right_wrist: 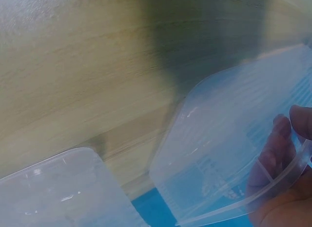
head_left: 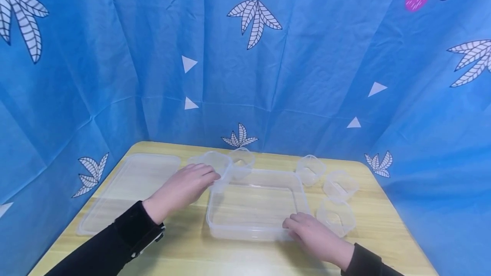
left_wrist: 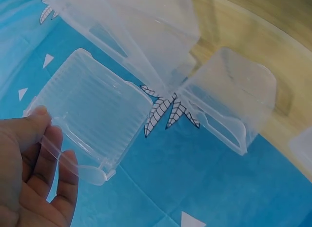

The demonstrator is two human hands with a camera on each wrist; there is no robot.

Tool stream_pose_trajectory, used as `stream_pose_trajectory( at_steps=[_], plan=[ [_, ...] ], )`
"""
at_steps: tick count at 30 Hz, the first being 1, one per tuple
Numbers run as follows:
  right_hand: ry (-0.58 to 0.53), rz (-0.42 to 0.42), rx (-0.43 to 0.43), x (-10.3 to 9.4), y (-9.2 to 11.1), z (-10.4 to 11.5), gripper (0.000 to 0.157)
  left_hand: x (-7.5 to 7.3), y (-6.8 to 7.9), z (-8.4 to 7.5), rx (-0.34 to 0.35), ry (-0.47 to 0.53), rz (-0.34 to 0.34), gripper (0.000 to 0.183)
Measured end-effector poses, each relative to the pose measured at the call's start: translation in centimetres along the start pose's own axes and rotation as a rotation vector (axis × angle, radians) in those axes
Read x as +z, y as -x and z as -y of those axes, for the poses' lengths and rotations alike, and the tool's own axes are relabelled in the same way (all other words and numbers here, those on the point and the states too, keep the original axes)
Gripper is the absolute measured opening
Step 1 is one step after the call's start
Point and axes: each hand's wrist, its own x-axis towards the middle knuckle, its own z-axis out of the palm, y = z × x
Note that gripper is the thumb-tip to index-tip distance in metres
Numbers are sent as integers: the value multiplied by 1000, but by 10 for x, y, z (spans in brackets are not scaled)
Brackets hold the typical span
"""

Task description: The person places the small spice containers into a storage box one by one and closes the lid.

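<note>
My left hand (head_left: 188,184) pinches a small clear plastic container (left_wrist: 92,105) by its rim, thumb on one side and fingers on the other. In the head view this container overlaps the back left corner of a large clear rectangular plastic box (head_left: 249,232). The box stands upright and uncovered at the middle of the table, with its inside looking bare. At its front right corner, my right hand (head_left: 312,233) grips the rim, thumb and fingers on either side of the wall in the right wrist view.
A large flat translucent lid (head_left: 130,197) lies at the left of the wooden table (head_left: 238,263). Another small container (head_left: 242,156) stands behind the box. Three more, a back one (head_left: 310,168), a middle one (head_left: 340,185) and a front one (head_left: 336,216), line its right side. Blue patterned cloth (head_left: 307,76) hangs around.
</note>
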Motion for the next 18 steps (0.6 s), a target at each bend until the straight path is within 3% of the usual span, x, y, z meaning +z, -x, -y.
stream_pose_trajectory(
  at_steps=[8,13,18],
  plan=[
    [4,-15,-6,2,-1,-1,16,10,-15,-7,24,7,7,29],
    [-5,-14,-2,3,0,-2,16,18,-21,-13,79,-29,4,27],
    [2,-33,-10,5,1,-2,20,29,-23,-18,94,-27,37,29]
  ],
)
